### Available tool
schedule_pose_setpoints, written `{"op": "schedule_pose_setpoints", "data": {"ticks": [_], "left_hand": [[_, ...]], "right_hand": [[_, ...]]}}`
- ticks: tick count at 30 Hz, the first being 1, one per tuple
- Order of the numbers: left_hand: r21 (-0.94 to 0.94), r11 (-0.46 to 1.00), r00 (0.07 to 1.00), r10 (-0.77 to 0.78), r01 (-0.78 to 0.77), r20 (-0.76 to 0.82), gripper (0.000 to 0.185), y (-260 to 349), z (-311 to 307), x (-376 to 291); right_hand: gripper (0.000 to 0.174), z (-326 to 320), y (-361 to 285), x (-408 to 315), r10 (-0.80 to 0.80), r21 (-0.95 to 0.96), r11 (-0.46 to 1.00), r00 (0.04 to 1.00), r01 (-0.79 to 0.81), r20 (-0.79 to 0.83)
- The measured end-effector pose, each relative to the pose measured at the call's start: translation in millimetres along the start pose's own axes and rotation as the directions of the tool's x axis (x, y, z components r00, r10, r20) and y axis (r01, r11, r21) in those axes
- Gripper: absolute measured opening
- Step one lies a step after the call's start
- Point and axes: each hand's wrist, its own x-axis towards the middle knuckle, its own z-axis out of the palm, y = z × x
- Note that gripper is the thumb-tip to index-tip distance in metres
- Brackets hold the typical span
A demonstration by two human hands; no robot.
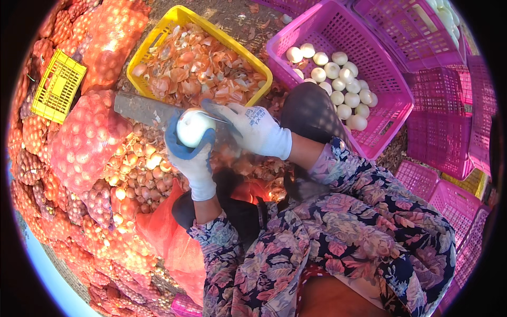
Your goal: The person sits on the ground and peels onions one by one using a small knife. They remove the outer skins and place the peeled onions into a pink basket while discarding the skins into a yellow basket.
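My left hand [191,156], in a white and blue coated glove, is closed around a peeled white onion [194,128]. Against the onion's upper right side is a thin metal blade [214,116], held in my gloved right hand [253,128]; its handle is hidden by the fingers. Beyond the hands stands a yellow plastic crate [259,71] full of dry onion skins [190,63]. Peeled onions [344,85] lie in a purple plastic crate [380,63] at the upper right. A grey board [138,109] reaches from the left to behind my left hand.
Unpeeled onions [150,184] lie loose to the left, by a red mesh sack [174,237]. Filled mesh sacks [85,138] pile up along the left, with a small yellow crate [58,87] on them. More purple crates [435,115] stand at the right.
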Motion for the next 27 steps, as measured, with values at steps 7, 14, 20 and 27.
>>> {"op": "schedule_pose_setpoints", "data": {"ticks": [7, 14, 20, 27], "left_hand": [[-0.326, 0.943, 0.997, -0.051, 0.069, 0.064, 0.075, 6, 0, 1], [-0.864, 0.390, 0.939, -0.260, 0.317, 0.227, 0.077, -2, -7, 4], [-0.752, 0.614, 0.965, -0.235, 0.242, 0.118, 0.076, -5, -3, 4], [-0.601, 0.784, 0.977, -0.211, 0.155, -0.022, 0.075, 10, 9, 1]], "right_hand": [[0.063, 9, 12, 7, 0.041, 0.433, 0.901, 0.995, 0.005, -0.096], [0.060, 12, 26, 10, 0.440, 0.460, 0.798, 0.898, -0.389, -0.004], [0.072, 22, 4, 2, -0.057, 0.228, 0.966, 0.963, 0.119, -0.262], [0.079, 18, -10, 0, -0.178, -0.064, 0.984, 0.958, 0.167, -0.226]]}}
